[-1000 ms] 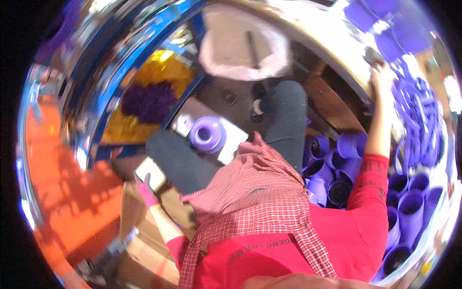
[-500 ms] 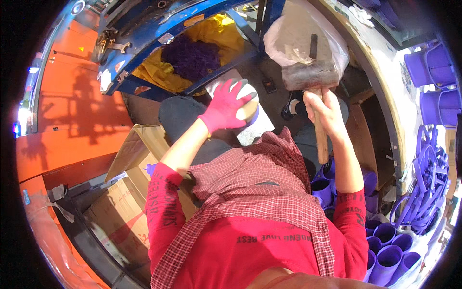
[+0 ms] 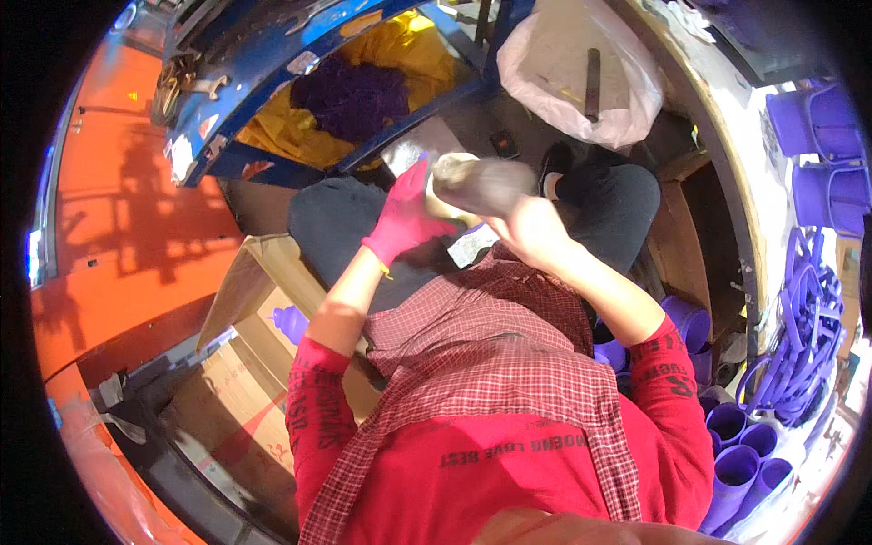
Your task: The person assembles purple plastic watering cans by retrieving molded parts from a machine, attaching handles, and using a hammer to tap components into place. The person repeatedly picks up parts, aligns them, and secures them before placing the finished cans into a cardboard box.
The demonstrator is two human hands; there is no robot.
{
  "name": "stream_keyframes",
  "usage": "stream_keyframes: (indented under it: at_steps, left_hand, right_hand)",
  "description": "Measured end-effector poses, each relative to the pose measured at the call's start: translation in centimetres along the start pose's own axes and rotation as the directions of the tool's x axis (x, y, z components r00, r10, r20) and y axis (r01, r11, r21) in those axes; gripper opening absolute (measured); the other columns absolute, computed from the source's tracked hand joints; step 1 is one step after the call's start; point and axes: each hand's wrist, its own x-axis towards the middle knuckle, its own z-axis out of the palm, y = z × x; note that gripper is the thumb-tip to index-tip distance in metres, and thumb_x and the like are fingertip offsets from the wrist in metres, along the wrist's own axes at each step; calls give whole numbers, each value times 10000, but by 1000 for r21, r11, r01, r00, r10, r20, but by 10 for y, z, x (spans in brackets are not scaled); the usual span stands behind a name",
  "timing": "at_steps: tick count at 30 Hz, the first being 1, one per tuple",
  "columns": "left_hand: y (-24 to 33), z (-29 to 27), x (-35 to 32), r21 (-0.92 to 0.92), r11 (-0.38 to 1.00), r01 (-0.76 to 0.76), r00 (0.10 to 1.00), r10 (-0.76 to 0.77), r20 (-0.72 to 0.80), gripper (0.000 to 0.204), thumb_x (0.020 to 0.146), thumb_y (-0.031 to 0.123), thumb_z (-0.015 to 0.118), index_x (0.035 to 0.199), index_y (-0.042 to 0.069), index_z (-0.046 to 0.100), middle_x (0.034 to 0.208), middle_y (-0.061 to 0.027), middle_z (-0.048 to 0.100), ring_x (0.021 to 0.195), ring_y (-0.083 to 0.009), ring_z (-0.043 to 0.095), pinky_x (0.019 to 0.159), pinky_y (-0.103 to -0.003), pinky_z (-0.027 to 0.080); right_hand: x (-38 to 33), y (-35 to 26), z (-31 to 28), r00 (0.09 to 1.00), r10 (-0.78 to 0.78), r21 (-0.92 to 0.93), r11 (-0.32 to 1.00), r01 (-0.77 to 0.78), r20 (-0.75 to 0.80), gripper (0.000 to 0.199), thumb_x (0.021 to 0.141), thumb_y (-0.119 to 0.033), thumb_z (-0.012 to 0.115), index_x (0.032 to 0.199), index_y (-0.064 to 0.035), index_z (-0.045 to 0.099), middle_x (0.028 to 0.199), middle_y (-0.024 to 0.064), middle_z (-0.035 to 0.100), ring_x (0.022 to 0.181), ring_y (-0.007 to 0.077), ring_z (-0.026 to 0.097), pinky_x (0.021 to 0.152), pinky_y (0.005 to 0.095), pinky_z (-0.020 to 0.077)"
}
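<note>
My left hand (image 3: 401, 220), in a red glove with dark fingertips, grips the side of a pale, round, block-like piece (image 3: 442, 205) in front of my lap. A bit of purple shows at its lower edge. Beneath it lies a light grey, flat-topped slab (image 3: 472, 245). My bare right hand (image 3: 534, 232) is closed round the handle of a mallet. The dark mallet head (image 3: 488, 188), smeared by motion, is over the pale piece and covers part of it; whether they touch I cannot tell. The mallet's handle is mostly hidden by my hand.
A blue frame (image 3: 241, 150) holds a yellow sack (image 3: 413, 54) with purple scraps. Beyond my right hand is a white-lined bin (image 3: 627, 123). Purple cups (image 3: 734, 468) and purple strips (image 3: 795, 336) are at right. An open cardboard box (image 3: 238, 286) stands left, near an orange machine (image 3: 136, 200).
My right hand has swung the mallet down and to the left, from above the bin area onto the pale piece. My left hand has stayed on the piece, shifting slightly left.
</note>
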Motion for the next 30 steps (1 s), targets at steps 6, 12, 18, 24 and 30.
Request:
stream_keyframes:
  at_steps: [6, 12, 18, 24, 30]
  left_hand:
    - [65, 5, 8, 742, 667, -65, 993, -28, 112, 1164, 560, 543, 835, 1531, 182, 305, 1553, -226, 308, 1433, -500, 226, 1105, -665, 244]
    - [102, -10, 43, 537, 758, -369, 925, 247, 288, 959, 579, 404, 863, 1415, 137, 478, 1448, -196, 423, 1329, -413, 392, 1060, -554, 372]
    - [44, -164, -39, 465, 879, 104, 832, 180, -525, 943, 779, 327, 811, 1518, 16, 316, 1524, -218, 368, 1375, -333, 405, 1141, -459, 335]
    - [-113, -157, -105, 267, 827, 496, 742, -244, -624, 850, 860, 364, 742, 1503, -13, 334, 1461, -274, 431, 1305, -351, 491, 1057, -447, 442]
    - [-248, -49, -188, 616, 443, 651, 676, -708, -206, 686, 909, 320, 688, 1445, -16, 422, 1446, -238, 473, 1287, -340, 514, 1063, -425, 429]
  right_hand:
    - [-28, 6, -106, 858, 114, 9, 992, -126, -501, 339, 861, -327, 721, 1015, -26, 699, 879, 211, 702, 805, 368, 704, 690, 438, 555]
    - [-174, 106, -248, 405, 420, -107, 575, -811, -812, 398, 853, -228, 732, 1160, -9, 604, 1011, 244, 663, 934, 413, 640, 789, 468, 498]
    - [-233, 139, -245, 466, 419, -212, 523, -825, -779, 366, 948, -184, 578, 1301, -89, 571, 1132, 246, 640, 1060, 426, 611, 936, 455, 486]
    - [-264, 176, -73, 669, 359, -54, 857, -512, -650, 215, 856, -23, 668, 1071, -28, 667, 960, 124, 698, 818, 251, 697, 750, 364, 563]
    - [-296, 327, 190, 67, 982, 958, -155, -239, 176, 247, 932, -149, 619, 1141, -19, 644, 1018, 86, 687, 885, 228, 666, 738, 384, 580]
